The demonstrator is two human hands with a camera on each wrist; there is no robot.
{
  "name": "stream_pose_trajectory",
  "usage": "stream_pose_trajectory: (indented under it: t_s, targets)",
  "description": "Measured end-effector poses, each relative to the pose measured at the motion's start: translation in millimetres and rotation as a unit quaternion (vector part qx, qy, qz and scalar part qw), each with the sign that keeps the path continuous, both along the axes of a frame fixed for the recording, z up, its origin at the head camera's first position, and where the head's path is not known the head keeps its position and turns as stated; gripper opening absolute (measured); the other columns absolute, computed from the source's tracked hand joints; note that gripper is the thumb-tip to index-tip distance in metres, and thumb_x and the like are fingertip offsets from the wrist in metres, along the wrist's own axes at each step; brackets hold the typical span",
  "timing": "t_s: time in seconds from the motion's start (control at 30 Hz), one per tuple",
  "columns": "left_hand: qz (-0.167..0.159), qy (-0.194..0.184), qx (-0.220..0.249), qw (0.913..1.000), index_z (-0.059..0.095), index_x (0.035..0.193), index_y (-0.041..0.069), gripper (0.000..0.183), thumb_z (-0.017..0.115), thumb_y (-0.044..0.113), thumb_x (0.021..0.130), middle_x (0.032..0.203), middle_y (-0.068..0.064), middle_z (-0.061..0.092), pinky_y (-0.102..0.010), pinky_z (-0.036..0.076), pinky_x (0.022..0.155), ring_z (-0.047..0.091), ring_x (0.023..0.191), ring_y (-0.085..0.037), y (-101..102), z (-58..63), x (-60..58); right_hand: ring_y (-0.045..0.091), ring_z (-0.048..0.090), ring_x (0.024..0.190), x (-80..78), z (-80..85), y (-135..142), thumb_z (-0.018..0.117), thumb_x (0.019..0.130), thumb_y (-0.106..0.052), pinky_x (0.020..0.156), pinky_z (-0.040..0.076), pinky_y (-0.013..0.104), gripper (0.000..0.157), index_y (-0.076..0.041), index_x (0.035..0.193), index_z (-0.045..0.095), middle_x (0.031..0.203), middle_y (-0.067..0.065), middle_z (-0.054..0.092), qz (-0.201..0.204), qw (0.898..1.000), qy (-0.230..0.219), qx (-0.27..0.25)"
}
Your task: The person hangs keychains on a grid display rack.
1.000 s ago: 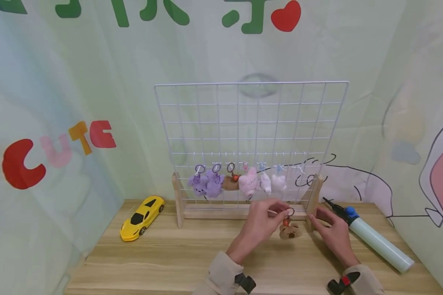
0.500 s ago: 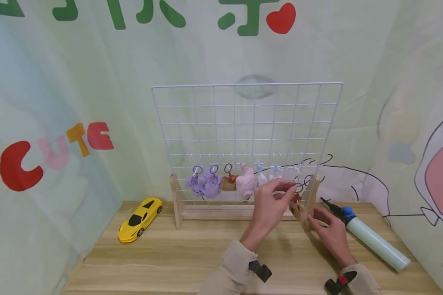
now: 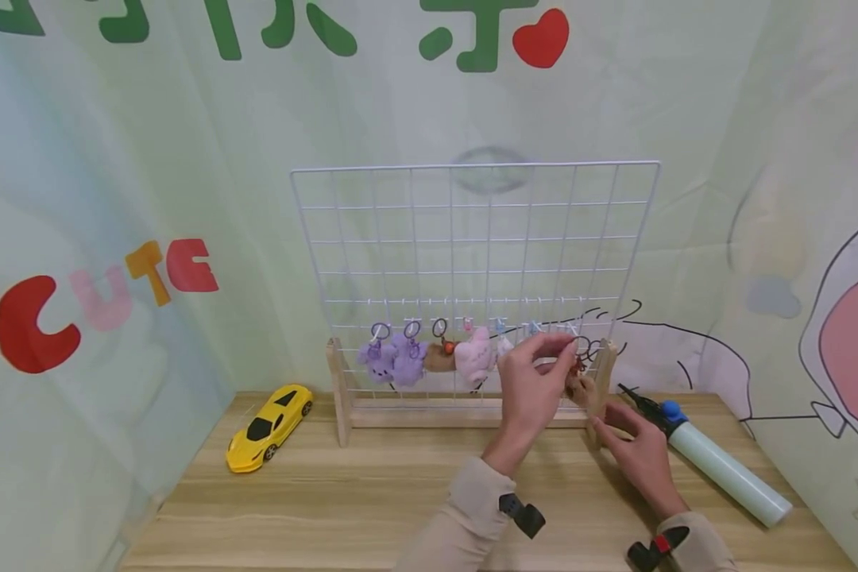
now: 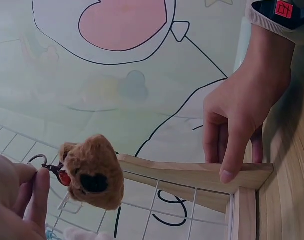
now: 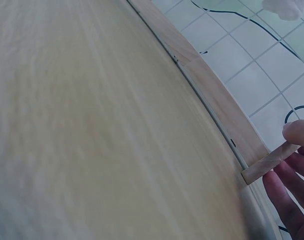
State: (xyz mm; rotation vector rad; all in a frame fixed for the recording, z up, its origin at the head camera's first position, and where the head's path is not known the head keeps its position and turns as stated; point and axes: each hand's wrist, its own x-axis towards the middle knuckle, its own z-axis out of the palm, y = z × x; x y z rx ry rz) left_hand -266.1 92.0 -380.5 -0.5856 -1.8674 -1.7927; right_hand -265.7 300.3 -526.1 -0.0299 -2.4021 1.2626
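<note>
A brown plush keychain (image 4: 94,172) with a dark nose and a small orange bead dangles from its metal ring (image 4: 38,161). My left hand (image 3: 536,385) pinches that ring between thumb and fingertips, in front of the right end of the white wire grid rack (image 3: 472,238). Low on the rack's right wooden post (image 3: 602,373), my right hand (image 3: 638,449) grips the wood, thumb on one side and fingers on the other, as the right wrist view also shows. Further left on the rack hang purple plush keychains (image 3: 393,359), a brown one (image 3: 439,357) and a pink one (image 3: 475,355).
A yellow toy car (image 3: 270,429) stands left of the rack on the wooden table (image 3: 314,508). To the right lies a pale green cylinder with a black nozzle and blue knob (image 3: 722,469). A printed cloth backdrop (image 3: 186,159) surrounds the table.
My left hand has risen and moved right, carrying the brown plush keychain from low before the rack up to its right end. The right hand stays on the post.
</note>
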Motion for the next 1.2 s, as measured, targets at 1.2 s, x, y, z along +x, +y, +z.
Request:
stream_pose_trajectory:
  t_s: [1.2]
  targets:
    - [0.105, 0.139, -0.183, 0.9676, 0.081, 0.115, 0.012, 0.015, 0.074, 0.020, 0.105, 0.111, 0.000, 0.083, -0.022, 0.064, 0.090, 0.079, 0.100, -0.013, -75.3, -58.6, 27.0, -0.007, 0.068, 0.099, -5.0, -1.2, -3.1, 0.084, 0.098, -0.029, 0.076, 0.054, 0.003, 0.044, -0.003, 0.131, 0.074, 0.121, 0.023, 0.080, -0.003, 1.000, 0.012, 0.000]
